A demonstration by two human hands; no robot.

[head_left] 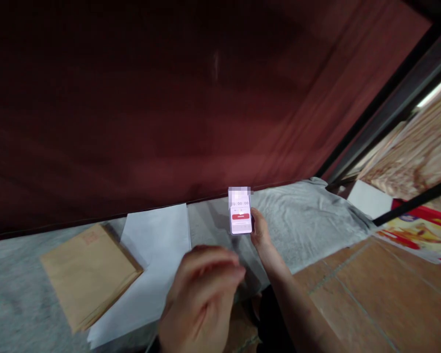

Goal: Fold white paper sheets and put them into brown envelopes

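A smartphone with a lit screen is upright in my right hand, which grips its right edge. The screen shows a row of digits and a red button, and its top is pixelated. My left hand is close to the camera, below and left of the phone, and apart from it. Its fingers are curled together and slightly blurred, and I see nothing in them. Left of that hand, a stack of brown paper envelopes overlaps white paper sheets.
A grey cloth covers the ledge under the papers, against a dark red panel. On the right are a black metal frame, a white box and a red and yellow printed package. Brown floor tiles lie below.
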